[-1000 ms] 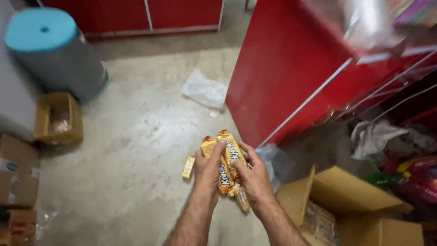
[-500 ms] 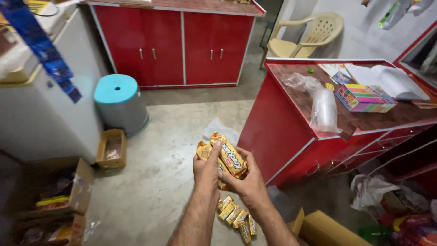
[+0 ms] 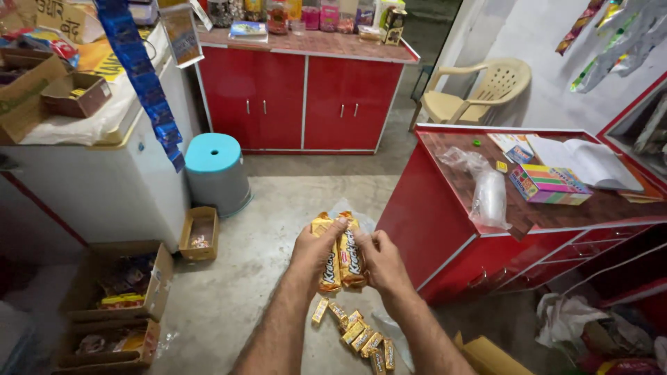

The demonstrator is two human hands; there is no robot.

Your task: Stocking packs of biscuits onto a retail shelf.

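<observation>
My left hand (image 3: 314, 251) and my right hand (image 3: 383, 262) together grip a small bundle of orange-yellow biscuit packets (image 3: 340, 257), held upright at chest height in front of me. The left hand's thumb presses on the front of the bundle; the right hand's fingers pinch its right side. On the concrete floor below my wrists lie several more of the same packets (image 3: 358, 337) in a loose row.
A red counter (image 3: 445, 229) with a clear bag, a colourful box and an open book stands to the right. A blue-topped stool (image 3: 215, 170), a white chest freezer (image 3: 104, 180), red cabinets, a beige plastic chair and open cardboard boxes (image 3: 125, 285) surround the floor.
My view has tilted up from the floor to the room. Both hands have kept hold of the packets, turning and squaring them into an upright bundle.
</observation>
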